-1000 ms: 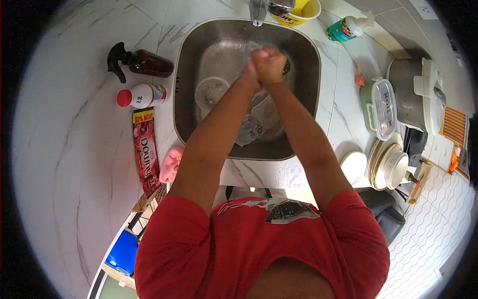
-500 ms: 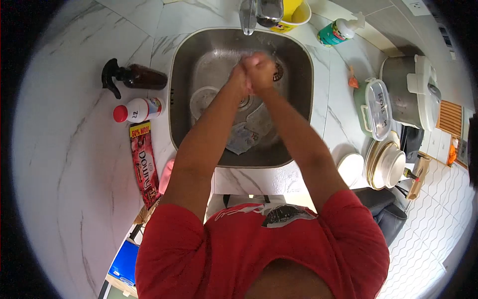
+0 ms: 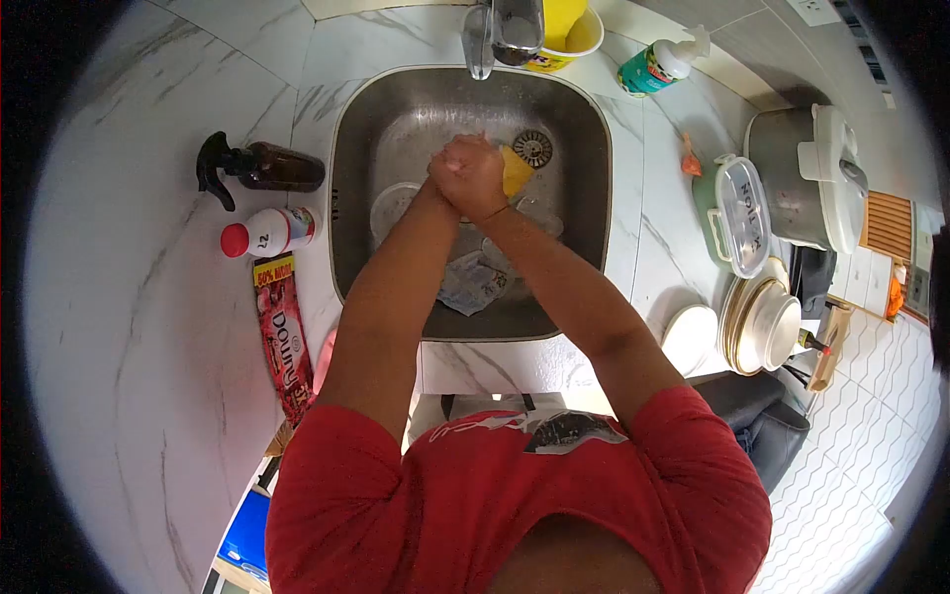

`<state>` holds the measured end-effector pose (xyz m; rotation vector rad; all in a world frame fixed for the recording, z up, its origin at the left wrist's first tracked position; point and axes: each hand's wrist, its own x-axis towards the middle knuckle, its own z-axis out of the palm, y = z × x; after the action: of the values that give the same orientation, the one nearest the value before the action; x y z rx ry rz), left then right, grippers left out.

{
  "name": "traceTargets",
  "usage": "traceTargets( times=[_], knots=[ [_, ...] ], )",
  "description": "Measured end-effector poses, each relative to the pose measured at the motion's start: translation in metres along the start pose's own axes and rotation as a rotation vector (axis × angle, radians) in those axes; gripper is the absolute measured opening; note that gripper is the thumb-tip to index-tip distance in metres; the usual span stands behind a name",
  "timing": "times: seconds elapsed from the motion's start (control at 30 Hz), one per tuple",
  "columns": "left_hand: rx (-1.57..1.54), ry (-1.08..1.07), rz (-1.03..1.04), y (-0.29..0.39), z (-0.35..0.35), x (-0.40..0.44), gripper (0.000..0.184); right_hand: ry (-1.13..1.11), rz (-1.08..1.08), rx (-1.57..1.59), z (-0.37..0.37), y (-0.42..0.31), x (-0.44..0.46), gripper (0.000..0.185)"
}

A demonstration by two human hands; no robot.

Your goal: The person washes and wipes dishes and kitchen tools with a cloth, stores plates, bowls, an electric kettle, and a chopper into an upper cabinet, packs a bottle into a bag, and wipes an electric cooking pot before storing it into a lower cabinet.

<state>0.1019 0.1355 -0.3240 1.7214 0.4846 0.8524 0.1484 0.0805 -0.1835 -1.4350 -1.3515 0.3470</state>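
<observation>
Inside the steel sink point(image 3: 356, 129), my right hand point(image 3: 477, 178) is closed over my left hand point(image 3: 442, 168), the two clasped together above the basin floor. The left fingers are mostly covered. Beside the right hand lies a flat yellow piece point(image 3: 517, 172), partly hidden, close to the drain strainer point(image 3: 532, 148). Under my left forearm shows a round clear plastic piece point(image 3: 394, 205). A crumpled printed plastic packet point(image 3: 471, 284) lies at the near side of the basin, with more clear plastic point(image 3: 542, 218) to its right.
The faucet point(image 3: 479, 45) overhangs the back rim by a yellow tub point(image 3: 589, 35) and a pump bottle point(image 3: 661, 67). At left are a spray bottle point(image 3: 282, 166), a red-capped bottle point(image 3: 282, 231) and a Downy sachet point(image 3: 284, 342). Stacked bowls point(image 3: 770, 332) and a lidded container point(image 3: 742, 218) stand right.
My clasped hands have moved left and slightly nearer, away from the drain strainer. The strainer and the yellow piece now show. The camera view has shifted slightly.
</observation>
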Motion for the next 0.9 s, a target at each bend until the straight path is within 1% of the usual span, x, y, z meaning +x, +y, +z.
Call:
traceTargets(
  times=[0.03,0.07,0.1,0.13,0.2,0.23,0.27,0.3,0.33,0.37,0.4,0.43,0.47,0.53,0.57,0.6,0.63,0.67,0.73,0.77,0.8,0.83,0.87,0.9],
  knots=[
    [0.002,-0.001,0.001,-0.003,0.000,0.001,0.015,0.002,-0.001,0.001,0.000,0.014,0.002,0.014],
    [-0.203,0.037,-0.209,-0.005,0.003,0.002,0.015,0.010,0.182,-0.075,-0.002,0.035,0.007,0.014],
    [-0.406,0.075,-0.420,0.012,0.004,0.010,0.015,0.020,0.364,-0.151,-0.006,0.051,0.010,0.015],
    [-0.606,0.115,-0.627,0.029,0.003,0.019,0.015,0.023,0.363,-0.151,-0.011,0.057,0.014,0.015],
    [-1.006,0.206,-1.054,0.048,0.000,0.023,0.015,0.122,0.657,0.092,-0.017,0.058,0.016,0.014],
    [-1.009,0.208,-1.049,0.026,0.000,0.021,0.015,0.119,0.653,0.090,-0.015,0.049,0.017,0.014],
    [-0.893,0.085,-0.557,-0.014,0.003,0.015,0.015,0.078,0.313,0.010,-0.011,0.032,0.013,0.015],
    [-0.749,-0.034,-0.082,-0.036,0.008,0.006,0.015,0.036,-0.017,-0.068,-0.009,0.020,0.006,0.015],
    [-0.748,-0.036,-0.084,-0.008,0.005,0.010,0.015,-0.057,-0.025,-0.097,-0.006,0.019,0.004,0.015],
    [-0.284,-0.120,-0.006,0.022,0.000,0.014,0.017,-0.054,-0.027,-0.096,-0.008,0.023,0.008,0.015],
    [0.180,-0.196,0.068,0.050,-0.003,0.017,0.018,-0.014,0.192,-0.035,-0.011,0.035,0.011,0.015],
    [0.182,-0.198,0.074,0.055,-0.004,0.021,0.018,0.031,0.406,0.024,-0.016,0.044,0.019,0.014],
    [-0.109,-0.167,-0.062,0.061,-0.004,0.020,0.020,0.033,0.409,0.024,-0.018,0.051,0.022,0.014],
    [-0.688,-0.090,-0.332,0.065,-0.005,0.020,0.024,0.184,0.404,-0.132,-0.022,0.054,0.028,0.014],
    [-0.982,-0.046,-0.464,0.067,-0.003,0.021,0.025,0.182,0.403,-0.137,-0.018,0.051,0.023,0.014],
    [-1.274,0.003,-0.597,0.069,-0.003,0.022,0.027,0.168,0.146,-0.132,-0.010,0.038,0.014,0.015],
    [-1.277,0.004,-0.601,0.074,-0.002,0.022,0.027,0.152,-0.106,-0.125,-0.003,0.032,0.007,0.017],
    [-1.267,0.030,-0.732,0.079,-0.002,0.024,0.028,0.151,-0.106,-0.125,0.001,0.037,0.004,0.017],
    [-1.238,0.087,-0.995,0.090,0.000,0.028,0.030,-0.060,-0.218,-0.146,0.010,0.055,-0.003,0.015],
    [-1.217,0.110,-1.128,0.094,0.002,0.030,0.031,-0.058,-0.216,-0.146,0.002,0.063,0.002,0.015],
    [-1.189,0.133,-1.256,0.097,0.001,0.033,0.031,-0.010,0.074,-0.168,-0.015,0.062,0.016,0.015],
    [-1.189,0.136,-1.257,0.079,-0.003,0.028,0.031,0.032,0.368,-0.185,-0.022,0.061,0.023,0.015],
    [-1.262,-0.164,-0.970,0.046,-0.010,0.019,0.029,0.031,0.369,-0.182,-0.019,0.064,0.022,0.015],
    [-1.299,-0.455,-0.663,0.042,-0.015,0.019,0.027,0.130,0.294,-0.180,-0.015,0.067,0.023,0.014]
  ],
)
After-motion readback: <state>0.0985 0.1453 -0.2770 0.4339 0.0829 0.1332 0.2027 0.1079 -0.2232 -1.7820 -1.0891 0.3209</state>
